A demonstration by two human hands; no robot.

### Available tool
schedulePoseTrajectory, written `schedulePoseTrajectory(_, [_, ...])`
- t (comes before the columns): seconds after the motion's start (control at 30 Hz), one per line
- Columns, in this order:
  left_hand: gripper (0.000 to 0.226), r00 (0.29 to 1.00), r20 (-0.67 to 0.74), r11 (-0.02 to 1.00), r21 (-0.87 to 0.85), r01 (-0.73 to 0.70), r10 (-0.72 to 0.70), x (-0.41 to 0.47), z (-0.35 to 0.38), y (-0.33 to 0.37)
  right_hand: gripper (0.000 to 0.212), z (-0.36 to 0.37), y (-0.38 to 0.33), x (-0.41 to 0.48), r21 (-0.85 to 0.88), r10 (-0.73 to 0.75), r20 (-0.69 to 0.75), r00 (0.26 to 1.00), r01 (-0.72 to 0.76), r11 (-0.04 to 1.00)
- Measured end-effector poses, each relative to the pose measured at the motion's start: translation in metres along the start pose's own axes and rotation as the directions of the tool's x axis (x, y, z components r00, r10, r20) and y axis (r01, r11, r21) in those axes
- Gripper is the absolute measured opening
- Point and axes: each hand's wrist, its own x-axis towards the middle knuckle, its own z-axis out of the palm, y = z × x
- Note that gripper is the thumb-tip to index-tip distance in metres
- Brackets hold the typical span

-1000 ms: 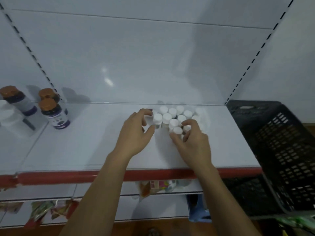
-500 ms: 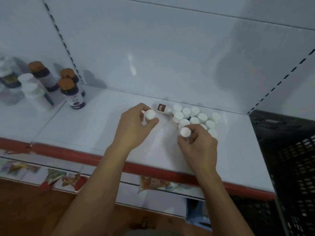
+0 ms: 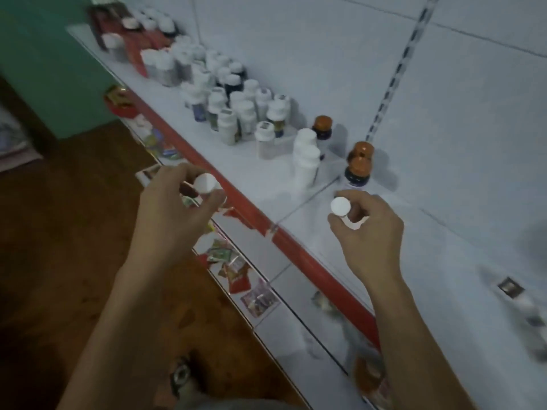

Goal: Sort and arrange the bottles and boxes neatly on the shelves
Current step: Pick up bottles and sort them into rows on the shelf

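My left hand (image 3: 174, 208) grips a small white-capped bottle (image 3: 204, 183), held in the air just in front of the shelf's red edge (image 3: 260, 220). My right hand (image 3: 370, 232) pinches a second small white-capped bottle (image 3: 341, 206) above the white shelf (image 3: 429, 261). Just beyond it stand brown-capped dark bottles (image 3: 358, 167) and two plain white bottles (image 3: 306, 158). Further left along the shelf is a crowd of several white-capped labelled bottles (image 3: 236, 110). Red boxes (image 3: 133, 45) stand at the far left end.
A blurred small bottle (image 3: 509, 288) lies on the shelf at the right edge. Below, a lower shelf (image 3: 281, 291) carries colourful sachets (image 3: 231, 264). Brown wooden floor (image 3: 59, 232) spreads on the left, with a green wall (image 3: 44, 69) behind it.
Both hands lifted a small bottle each from the white-capped cluster and carried them left; my view swung left, showing the crowded bottles and boxes, while the black crate left view.
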Motion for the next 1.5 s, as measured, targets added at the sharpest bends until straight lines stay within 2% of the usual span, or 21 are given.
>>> schedulePoseTrajectory(0.17, [0.028,0.980,-0.152,0.991,0.000,0.133,-0.131,0.040,-0.090,-0.088,0.032,0.109,-0.050,0.041,0.026,-0.072,0.035,0.997,0.071,0.997])
schedulePoseTrajectory(0.33, [0.033,0.961,-0.233,0.987,0.036,0.158,-0.146,0.103,-0.173,-0.163,0.030,0.205,-0.100,0.078,0.054,-0.090,-0.033,0.995,0.092,0.994])
schedulePoseTrajectory(0.47, [0.035,0.940,-0.283,0.974,0.069,0.216,-0.188,0.147,-0.228,-0.218,0.021,0.280,-0.146,0.112,0.063,-0.133,-0.014,0.991,0.134,0.989])
schedulePoseTrajectory(0.57, [0.036,0.928,-0.310,0.968,0.074,0.241,-0.207,0.174,-0.260,-0.264,0.022,0.335,-0.179,0.143,0.066,-0.190,0.044,0.981,0.186,0.980])
schedulePoseTrajectory(0.7, [0.039,0.901,-0.349,0.947,0.093,0.309,-0.259,0.215,-0.280,-0.329,0.029,0.417,-0.213,0.184,0.152,-0.247,0.110,0.963,0.229,0.961])
schedulePoseTrajectory(0.87, [0.041,0.881,-0.385,0.928,0.133,0.347,-0.274,0.287,-0.296,-0.398,0.023,0.534,-0.235,0.243,0.270,-0.257,0.257,0.932,0.186,0.945])
schedulePoseTrajectory(0.93, [0.042,0.877,-0.394,0.923,0.148,0.356,-0.275,0.320,-0.312,-0.420,0.022,0.582,-0.252,0.272,0.301,-0.259,0.328,0.909,0.159,0.940])
schedulePoseTrajectory(1.07, [0.043,0.840,-0.440,0.906,0.122,0.404,-0.316,0.378,-0.346,-0.458,0.031,0.656,-0.292,0.328,0.293,-0.345,0.420,0.840,0.234,0.927])
schedulePoseTrajectory(1.37, [0.043,0.849,-0.325,0.854,0.180,0.489,-0.417,0.481,-0.373,-0.595,0.034,0.809,-0.337,0.407,0.236,-0.354,0.544,0.761,0.266,0.935])
schedulePoseTrajectory(1.5, [0.043,0.873,-0.290,0.890,0.119,0.439,-0.392,0.565,-0.401,-0.671,0.033,0.881,-0.355,0.436,0.173,-0.317,0.531,0.786,0.265,0.949])
